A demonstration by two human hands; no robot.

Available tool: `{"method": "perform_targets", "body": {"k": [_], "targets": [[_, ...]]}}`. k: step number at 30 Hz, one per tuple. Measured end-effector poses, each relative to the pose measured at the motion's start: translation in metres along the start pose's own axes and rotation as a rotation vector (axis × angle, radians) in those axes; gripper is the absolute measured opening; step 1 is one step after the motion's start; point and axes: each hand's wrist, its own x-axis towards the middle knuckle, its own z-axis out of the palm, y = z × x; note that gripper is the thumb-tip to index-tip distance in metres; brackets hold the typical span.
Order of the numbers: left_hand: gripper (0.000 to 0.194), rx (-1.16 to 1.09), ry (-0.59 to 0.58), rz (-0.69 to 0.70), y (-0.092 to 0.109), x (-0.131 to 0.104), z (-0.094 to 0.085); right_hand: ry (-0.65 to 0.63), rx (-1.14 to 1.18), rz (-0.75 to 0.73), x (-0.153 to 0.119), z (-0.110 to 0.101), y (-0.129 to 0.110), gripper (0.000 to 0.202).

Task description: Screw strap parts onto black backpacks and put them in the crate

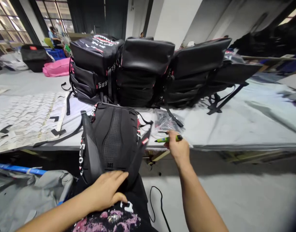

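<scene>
One person's left hand (106,189) lay spread, gripping nothing, on the lower end of a backpack (115,135) that reached to the table (237,127). The right hand (179,149) pinched a green marker (162,140) in closed fingers. Farther back, black bags (148,56) stood lined up.

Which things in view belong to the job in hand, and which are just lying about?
In the job:
black backpack, left hand at its near end
green pen-like tool, held in the right hand

Apparently lying about:
pink bag, on the table
row of black bags behind, possibly related, not being handled
</scene>
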Motion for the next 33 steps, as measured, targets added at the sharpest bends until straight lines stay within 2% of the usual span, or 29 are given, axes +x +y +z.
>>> {"method": "perform_targets", "body": {"k": [2,4,7,10,12,15,17,18,21,22,25,29,31,33], "targets": [[0.076,0.128,0.044,-0.074,-0.016,0.019,0.002,-0.007,0.135,-0.055,-0.01,-0.002,-0.008,0.069],[0.066,0.262,0.149,-0.17,-0.04,0.043,-0.003,0.0,0.325,-0.187,-0.026,0.016,-0.019,0.064],[0.049,0.365,0.257,-0.192,-0.075,0.077,-0.011,-0.092,0.403,-0.474,-0.05,0.068,-0.031,0.051],[0.044,0.394,0.31,-0.167,-0.106,0.095,-0.013,-0.207,0.172,-0.728,-0.053,0.115,-0.025,0.044],[0.042,0.403,0.295,-0.157,-0.127,0.102,-0.013,-0.176,-0.009,-0.743,-0.044,0.13,-0.01,0.042],[0.039,0.411,0.225,-0.141,-0.15,0.113,-0.014,-0.102,-0.076,-0.621,-0.03,0.131,0.016,0.043],[0.036,0.412,0.205,-0.112,-0.152,0.128,-0.015,-0.104,-0.031,-0.593,-0.026,0.13,0.026,0.045],[0.035,0.419,0.196,-0.048,-0.148,0.138,-0.015,-0.109,-0.007,-0.596,-0.027,0.131,0.027,0.047],[0.032,0.457,0.111,0.272,-0.128,0.177,-0.013,-0.093,0.003,-0.592,-0.035,0.139,0.021,0.05],[0.032,0.469,0.066,0.341,-0.122,0.191,-0.011,-0.084,-0.01,-0.582,-0.037,0.143,0.019,0.05],[0.042,0.487,-0.096,0.361,-0.113,0.225,-0.002,-0.095,-0.026,-0.548,-0.041,0.15,0.019,0.054],[0.041,0.44,-0.259,0.455,-0.124,0.247,0.0,-0.113,-0.035,-0.53,-0.039,0.154,0.027,0.053],[0.044,0.425,-0.261,0.448,-0.138,0.251,-0.01,-0.099,-0.053,-0.535,-0.037,0.155,0.03,0.05],[0.049,0.436,-0.191,0.358,-0.156,0.254,-0.029,-0.097,-0.06,-0.536,-0.035,0.156,0.033,0.047]]}}
